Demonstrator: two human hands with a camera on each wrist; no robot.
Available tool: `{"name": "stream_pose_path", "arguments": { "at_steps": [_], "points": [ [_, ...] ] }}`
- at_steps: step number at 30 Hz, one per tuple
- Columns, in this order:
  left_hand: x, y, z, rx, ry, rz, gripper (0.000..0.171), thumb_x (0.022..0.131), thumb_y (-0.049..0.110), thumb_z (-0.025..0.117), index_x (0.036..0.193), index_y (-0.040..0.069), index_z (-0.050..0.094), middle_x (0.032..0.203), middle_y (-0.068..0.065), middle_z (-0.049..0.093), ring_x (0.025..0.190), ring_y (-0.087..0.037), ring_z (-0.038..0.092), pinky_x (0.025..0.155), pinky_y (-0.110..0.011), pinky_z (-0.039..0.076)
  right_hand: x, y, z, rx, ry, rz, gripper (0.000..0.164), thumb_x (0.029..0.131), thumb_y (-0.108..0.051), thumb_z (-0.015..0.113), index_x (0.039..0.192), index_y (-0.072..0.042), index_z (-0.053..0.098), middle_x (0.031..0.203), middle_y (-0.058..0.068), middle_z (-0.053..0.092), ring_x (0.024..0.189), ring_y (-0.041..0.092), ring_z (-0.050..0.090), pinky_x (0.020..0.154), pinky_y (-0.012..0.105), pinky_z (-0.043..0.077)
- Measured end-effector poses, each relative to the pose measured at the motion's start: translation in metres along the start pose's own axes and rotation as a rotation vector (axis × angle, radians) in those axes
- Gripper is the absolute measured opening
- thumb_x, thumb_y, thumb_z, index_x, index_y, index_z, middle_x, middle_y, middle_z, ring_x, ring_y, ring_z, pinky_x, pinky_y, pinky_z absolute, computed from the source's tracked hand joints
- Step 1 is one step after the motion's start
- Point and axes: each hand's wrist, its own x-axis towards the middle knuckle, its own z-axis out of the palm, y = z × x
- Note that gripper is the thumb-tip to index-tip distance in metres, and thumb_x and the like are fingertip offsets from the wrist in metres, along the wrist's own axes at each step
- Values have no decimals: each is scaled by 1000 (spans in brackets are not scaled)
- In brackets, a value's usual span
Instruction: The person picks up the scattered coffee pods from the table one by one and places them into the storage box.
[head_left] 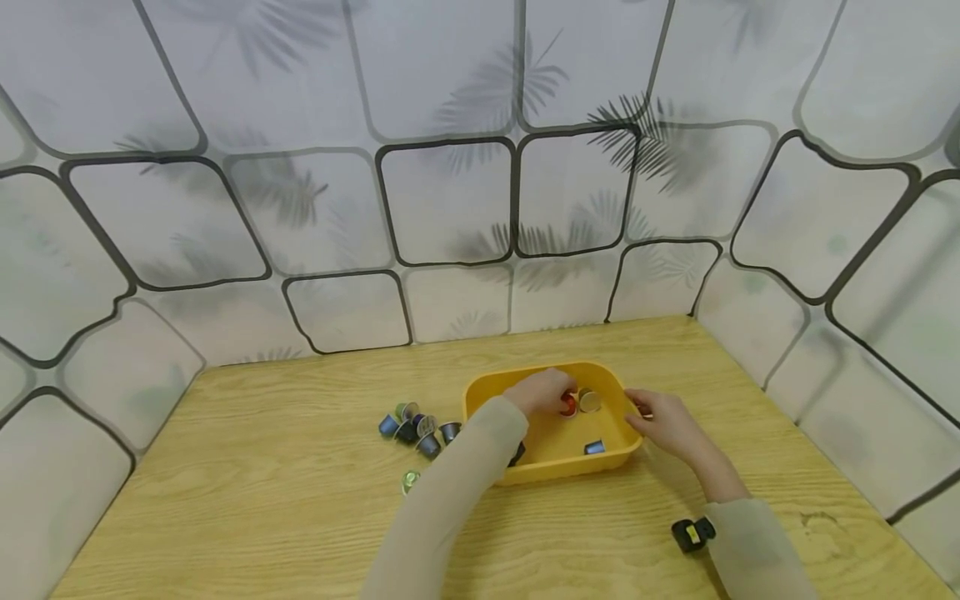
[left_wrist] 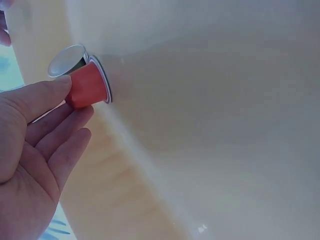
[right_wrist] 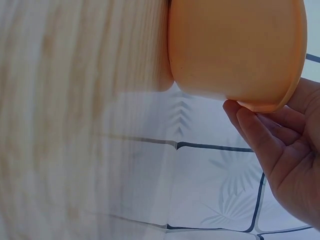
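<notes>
Reaching into the yellow plastic bin [head_left: 555, 467], my left hand [head_left: 542, 391] pinches a red coffee capsule [left_wrist: 89, 86] between thumb and fingers. Right behind it, a capsule with a pale lid [head_left: 588, 401] lies near the far wall of the bin. A blue capsule [head_left: 594, 447] rests on the bin floor toward the near right. My right hand [head_left: 663, 421] holds the right end of the bin by its rim, thumb on one side and fingers on the other, as the right wrist view shows.
Left of the bin, several capsules [head_left: 427, 445] in blue, black and grey lie in a cluster on the wooden table [head_left: 285, 467]. A green capsule [head_left: 410, 480] lies nearer to me, beside my left sleeve. A patterned curtain [head_left: 457, 208] stands behind the table and at its sides.
</notes>
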Motion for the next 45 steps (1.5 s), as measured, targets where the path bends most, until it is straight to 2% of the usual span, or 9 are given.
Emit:
{"name": "stream_pose_path", "arguments": {
  "at_steps": [3, 5, 10, 16, 24, 32, 40, 45],
  "points": [
    [-2, 1, -3, -12, 1, 12, 9, 88, 13, 56, 95, 10, 60, 88, 0, 58, 70, -9, 45, 63, -18, 37, 0, 0, 0, 5, -4, 6, 37, 83, 1, 57, 116, 16, 47, 108, 30, 53, 90, 38, 56, 68, 38, 50],
    [-3, 1, -5, -13, 6, 15, 11, 88, 13, 56, 97, 10, 60, 90, 0, 59, 72, -9, 47, 65, -18, 38, 0, 0, -1, 5, -5, 5, 37, 83, 1, 57, 116, 16, 47, 108, 30, 53, 90, 37, 56, 68, 38, 50],
    [-5, 2, -9, 7, 25, 26, 23, 88, 14, 56, 109, 8, 59, 104, -2, 59, 90, -11, 54, 76, -19, 43, 0, 0, 0, 5, -2, 5, 37, 83, 1, 57, 116, 16, 47, 107, 30, 53, 90, 38, 56, 67, 37, 50],
    [-6, 5, -16, -7, 48, 41, 32, 87, 12, 57, 118, 6, 55, 114, -5, 57, 104, -14, 52, 84, -20, 41, 0, 0, 0, 7, -2, 4, 37, 83, 1, 57, 115, 16, 47, 106, 30, 54, 89, 37, 57, 67, 37, 50],
    [-10, 13, -28, -49, 99, 73, 35, 87, 13, 56, 121, 6, 52, 117, -5, 55, 106, -14, 51, 86, -21, 40, 0, -1, 0, 27, -10, 11, 37, 83, 1, 57, 116, 16, 47, 106, 30, 54, 89, 36, 57, 66, 36, 51],
    [-18, 20, -41, -79, 184, 155, 31, 86, 12, 58, 116, 4, 55, 113, -7, 57, 102, -13, 53, 85, -18, 40, 1, -1, -1, 25, -23, 17, 38, 84, 0, 57, 117, 15, 46, 106, 29, 54, 90, 36, 56, 67, 36, 51],
    [-32, 21, -53, -82, 223, 153, 33, 88, 17, 56, 119, 6, 54, 116, -5, 55, 105, -12, 51, 87, -18, 38, 1, -3, -1, 32, -19, -3, 38, 84, 1, 56, 116, 17, 46, 108, 31, 53, 91, 38, 56, 67, 37, 50],
    [-46, 24, -62, -105, 250, 155, 34, 88, 18, 56, 120, 7, 53, 118, -4, 55, 107, -12, 50, 89, -19, 37, 0, -5, -2, 22, -19, -3, 37, 83, 1, 57, 116, 16, 46, 109, 32, 52, 91, 39, 56, 68, 38, 50]
  ]
}}
